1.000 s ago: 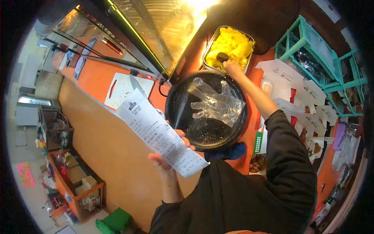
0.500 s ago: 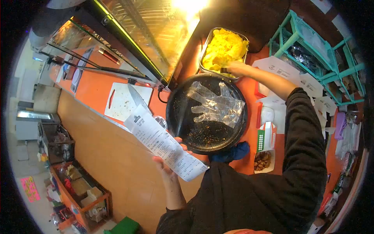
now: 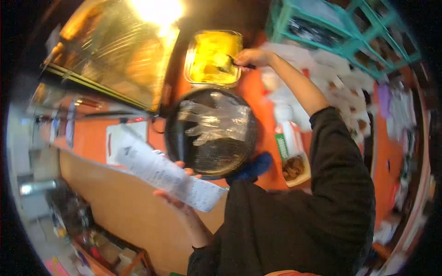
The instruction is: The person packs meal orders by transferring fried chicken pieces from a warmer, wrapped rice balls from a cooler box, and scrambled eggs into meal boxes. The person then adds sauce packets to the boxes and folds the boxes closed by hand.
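Note:
My left hand [image 3: 177, 200] grips a long printed paper receipt [image 3: 159, 170], held tilted over the front edge of the counter. My right hand [image 3: 254, 57] is closed around a dark-handled utensil [image 3: 249, 66]. Its far end reaches into mashed-looking yellow food [image 3: 209, 48]; blur hides its exact shape. The food fills a rectangular metal tray [image 3: 187, 69] at the back of the counter. Between my hands, a clear plastic glove [image 3: 218, 119] lies flat in a round black pan [image 3: 207, 161] with crumbs in it.
A lit glass display case [image 3: 119, 60] stands back left, a white cutting board [image 3: 112, 145] in front of it. Right of the pan are a blue cloth [image 3: 251, 168], a box with brown food chunks [image 3: 294, 169] and white open boxes. Teal baskets [image 3: 317, 37] rise behind.
The view has swung, so the counter things sit further left. My right hand has lifted slightly at the tray's right side, showing more of the utensil. My left hand still holds the receipt.

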Motion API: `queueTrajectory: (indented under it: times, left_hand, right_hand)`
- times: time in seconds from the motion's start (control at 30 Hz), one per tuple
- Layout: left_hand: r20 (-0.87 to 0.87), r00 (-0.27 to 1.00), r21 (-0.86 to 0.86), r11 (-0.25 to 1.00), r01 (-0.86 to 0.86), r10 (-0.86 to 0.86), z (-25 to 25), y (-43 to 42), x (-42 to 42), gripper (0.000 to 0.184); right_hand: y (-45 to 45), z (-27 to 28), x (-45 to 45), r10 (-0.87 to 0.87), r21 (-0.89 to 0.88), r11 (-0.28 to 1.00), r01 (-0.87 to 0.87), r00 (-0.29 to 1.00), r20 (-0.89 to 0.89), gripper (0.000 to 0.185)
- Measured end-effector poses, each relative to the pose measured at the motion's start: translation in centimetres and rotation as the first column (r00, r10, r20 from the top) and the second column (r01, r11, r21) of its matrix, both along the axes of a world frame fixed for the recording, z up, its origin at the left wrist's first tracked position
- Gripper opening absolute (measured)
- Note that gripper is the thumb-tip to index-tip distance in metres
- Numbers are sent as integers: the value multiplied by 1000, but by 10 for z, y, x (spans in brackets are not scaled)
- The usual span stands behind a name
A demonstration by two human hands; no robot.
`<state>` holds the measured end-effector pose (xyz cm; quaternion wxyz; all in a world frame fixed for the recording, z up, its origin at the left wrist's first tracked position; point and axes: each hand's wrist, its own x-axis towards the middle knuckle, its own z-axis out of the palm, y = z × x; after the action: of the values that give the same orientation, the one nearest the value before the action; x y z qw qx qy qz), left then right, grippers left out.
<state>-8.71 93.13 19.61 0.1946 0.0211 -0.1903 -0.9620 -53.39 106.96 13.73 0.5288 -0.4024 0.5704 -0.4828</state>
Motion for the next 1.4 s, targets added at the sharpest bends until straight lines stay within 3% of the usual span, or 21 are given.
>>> queueTrajectory:
  times: [0.07, 0.13, 0.2, 0.27, 0.33, 0.4, 0.47, 0.53, 0.57, 0.6, 0.63, 0.7, 0.8, 0.93, 1.0, 1.07, 1.13, 1.2, 1.27, 1.33, 1.4]
  left_hand:
    - [-64, 997, -76, 997, 27, -32, 16, 14, -12, 84]
    - [-88, 989, -1, 993, 118, -118, 32, 25, -23, 83]
    - [-85, 985, -9, 988, 152, -152, 34, 27, -27, 82]
    - [-71, 980, -102, 978, 181, -188, 42, 37, -32, 81]
    - [-160, 957, -155, 964, 217, -242, 69, 66, -48, 81]
    - [-83, 955, -18, 958, 285, -286, 86, 73, -52, 82]
    - [37, 951, -32, 950, 309, -308, 61, 85, -98, 83]
    - [21, 934, -5, 935, 356, -356, 55, 104, -115, 82]
    - [14, 932, -61, 930, 361, -361, 54, 114, -124, 81]
    - [103, 921, -53, 923, 382, -375, 64, 128, -127, 81]
    - [80, 915, -55, 914, 401, -397, 65, 142, -132, 81]
    - [64, 905, -60, 904, 424, -420, 71, 164, -140, 81]
    - [63, 888, -131, 878, 461, -456, 73, 178, -143, 80]
    - [87, 886, -72, 885, 461, -455, 71, 181, -140, 80]
    - [122, 890, -79, 890, 449, -438, 72, 176, -136, 80]
    - [98, 905, -66, 905, 421, -414, 63, 155, -133, 81]
    - [93, 918, -49, 919, 392, -387, 65, 141, -124, 81]
    - [42, 957, -35, 956, 290, -288, 67, 119, -112, 81]
    - [70, 983, -82, 982, 172, -167, 68, 94, -90, 80]
    - [42, 997, -126, 989, 77, -72, 50, 74, -66, 80]
    - [0, 1000, -128, 992, 13, -13, 28, 60, -50, 80]
  right_hand:
    - [50, 59, 32, -144, -15, 990, 143, 985, -92, 22]
    - [117, 107, 59, -318, 92, 944, 316, 948, 18, 25]
    - [200, 132, 71, -299, 93, 948, 303, 952, -59, 24]
    - [275, 178, 114, -412, 205, 868, 452, 886, -211, 23]
    - [338, 193, 155, -597, 335, 682, 650, 759, -259, 26]
    - [398, 178, 177, -700, 417, 599, 684, 700, -143, 23]
    - [433, 78, 158, -802, 504, 420, 755, 568, -184, 19]
    - [451, 12, 165, -672, 318, 343, 884, 467, -575, 18]
    - [450, -14, 171, -400, 143, 359, 922, 291, -869, 14]
    - [443, -33, 178, -80, -17, 427, 904, 18, -997, 10]
    - [433, -44, 186, -82, -21, 422, 907, 16, -996, 10]
    - [419, -52, 198, 297, -4, 449, 894, -154, -943, 9]
    - [424, -59, 197, 368, 107, 389, 915, -47, -929, 17]
    - [442, -54, 193, 321, 130, 435, 891, -19, -947, 18]
    - [445, -55, 195, 328, 94, 451, 888, -67, -942, 19]
    - [451, -48, 189, 174, -27, 445, 895, -116, -978, 22]
    - [441, -35, 193, 145, -108, 503, 858, -207, -967, 18]
    - [400, 0, 185, -138, -216, 434, 875, -172, -975, 12]
    - [309, 60, 175, -326, -339, 507, 792, -188, -926, 11]
    - [224, 80, 170, -572, -283, 616, 735, 170, -802, 13]
    - [142, 43, 149, -696, -628, 660, 412, 23, -717, 15]
